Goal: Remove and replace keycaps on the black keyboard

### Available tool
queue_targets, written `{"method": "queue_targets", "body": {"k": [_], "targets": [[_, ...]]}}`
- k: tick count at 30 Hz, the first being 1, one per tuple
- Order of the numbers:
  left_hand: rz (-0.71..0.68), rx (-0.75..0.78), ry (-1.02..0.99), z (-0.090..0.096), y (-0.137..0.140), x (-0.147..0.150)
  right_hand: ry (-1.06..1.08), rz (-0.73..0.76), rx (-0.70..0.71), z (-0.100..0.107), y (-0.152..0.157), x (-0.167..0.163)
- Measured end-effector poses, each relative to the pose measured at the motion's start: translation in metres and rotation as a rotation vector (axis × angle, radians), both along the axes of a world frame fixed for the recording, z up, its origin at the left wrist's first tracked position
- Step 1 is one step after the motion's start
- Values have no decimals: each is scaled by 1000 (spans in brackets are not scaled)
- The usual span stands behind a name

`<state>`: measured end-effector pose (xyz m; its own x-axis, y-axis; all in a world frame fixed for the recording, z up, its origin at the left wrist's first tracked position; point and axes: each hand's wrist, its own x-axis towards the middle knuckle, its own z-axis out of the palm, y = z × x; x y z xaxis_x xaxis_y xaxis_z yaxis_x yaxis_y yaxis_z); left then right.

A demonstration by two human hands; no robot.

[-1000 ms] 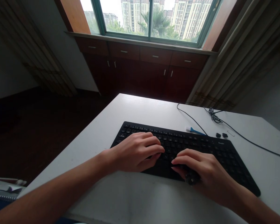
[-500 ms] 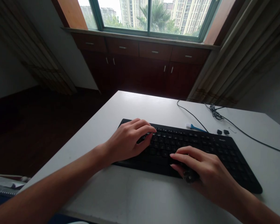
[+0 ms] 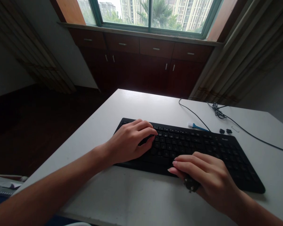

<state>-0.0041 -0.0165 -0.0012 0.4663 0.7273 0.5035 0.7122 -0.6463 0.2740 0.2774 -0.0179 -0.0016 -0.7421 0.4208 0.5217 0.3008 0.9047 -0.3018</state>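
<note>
A black keyboard point(image 3: 174, 146) lies on a white table under both hands. My left hand point(image 3: 132, 138) rests over its left part, thumb and index fingertips drawn together just above the upper keys. Whatever may be between those fingertips is hidden. At the keyboard's front edge, right of the middle, my right hand point(image 3: 207, 174) is closed, with fingertips and thumb pointing left. A small dark object point(image 3: 191, 184) shows beneath its fingers, partly covered by the palm; its kind is not clear. Several keys under the left hand are hidden.
Behind the keyboard lie a blue brush point(image 3: 198, 127) with white bristles, two small black pieces point(image 3: 229, 131) and a thin wire tool point(image 3: 235, 129). The black cable point(image 3: 218, 111) is bundled and runs off right. Beyond the white table point(image 3: 146, 105) stand brown cabinets point(image 3: 132, 69) under a window.
My right hand has drawn back slightly toward the front edge with the dark object, uncovering a few keys. My left hand stays on the keyboard. The camera view has tilted slightly downward.
</note>
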Motion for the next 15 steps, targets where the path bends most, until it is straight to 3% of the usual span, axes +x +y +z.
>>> {"method": "queue_targets", "body": {"k": [5,10,15], "targets": [[-6,-10,8,1,0,0,-53,-29,-15,1,2,4],[-13,-16,24,2,-1,0,-69,28,-114,2,7,10],[-13,-3,27,1,-2,1,-50,56,-113,2,6,9]]}}
